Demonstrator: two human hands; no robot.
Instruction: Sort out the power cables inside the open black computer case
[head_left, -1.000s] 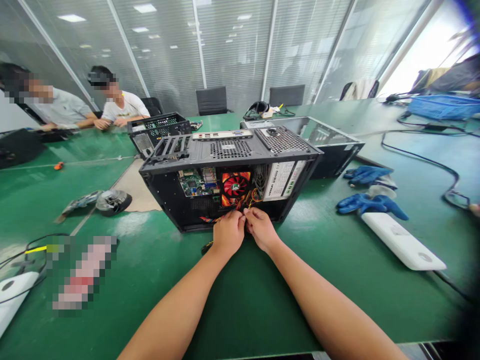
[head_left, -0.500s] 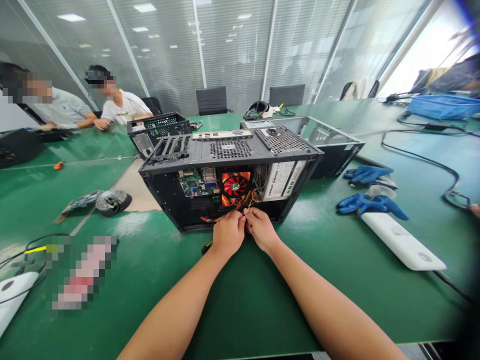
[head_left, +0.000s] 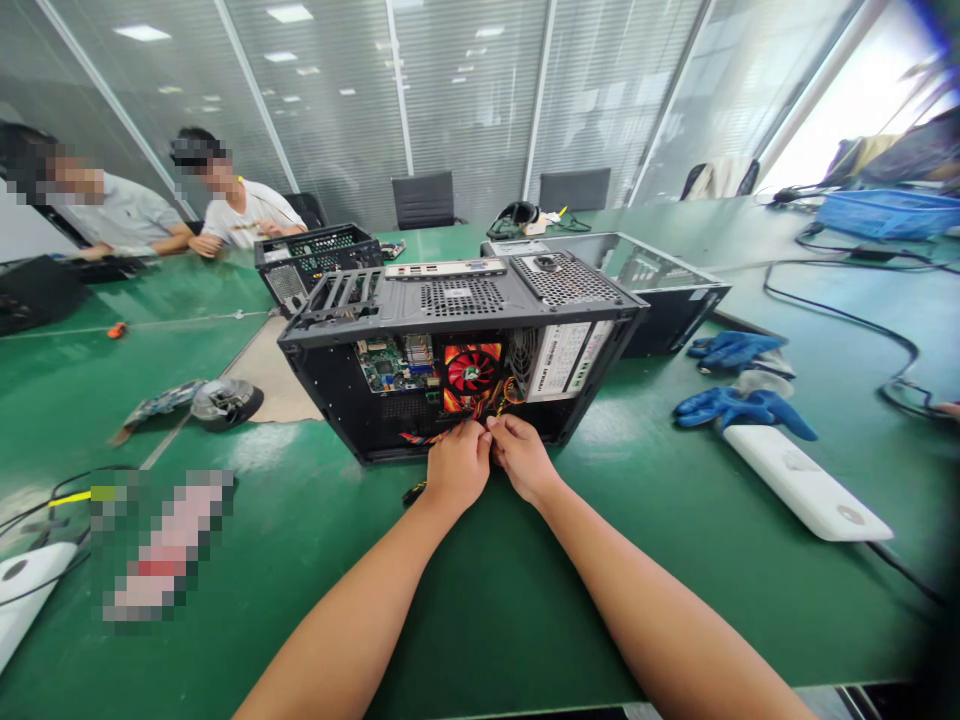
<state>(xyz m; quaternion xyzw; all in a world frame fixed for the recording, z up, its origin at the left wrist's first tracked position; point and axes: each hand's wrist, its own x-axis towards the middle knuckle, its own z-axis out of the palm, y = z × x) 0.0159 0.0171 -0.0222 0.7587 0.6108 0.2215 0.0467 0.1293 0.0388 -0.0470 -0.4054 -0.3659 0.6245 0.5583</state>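
Note:
A black computer case (head_left: 401, 318) lies before me with its open side facing me. Inside it show a green motherboard (head_left: 386, 368), a red cooling fan (head_left: 470, 371) and a power supply (head_left: 570, 362) with a white label. My left hand (head_left: 459, 462) and my right hand (head_left: 523, 458) meet at the case's lower edge, both closed, fingertips touching. Coloured power cables (head_left: 511, 392) run down from the power supply to my fingers, which pinch them; the exact grip is hidden. A loose black connector (head_left: 412, 494) sticks out left of my left wrist.
Behind stand another open case (head_left: 667, 310) and a smaller black case (head_left: 319, 255). Blue gloves (head_left: 739, 408) and a white power strip (head_left: 806, 482) lie to the right. A cap (head_left: 225, 402) rests on the left. Two people (head_left: 240, 215) sit at the far left.
My hands stay almost still at the cables. The nearer seated person at the back left has raised a hand slightly.

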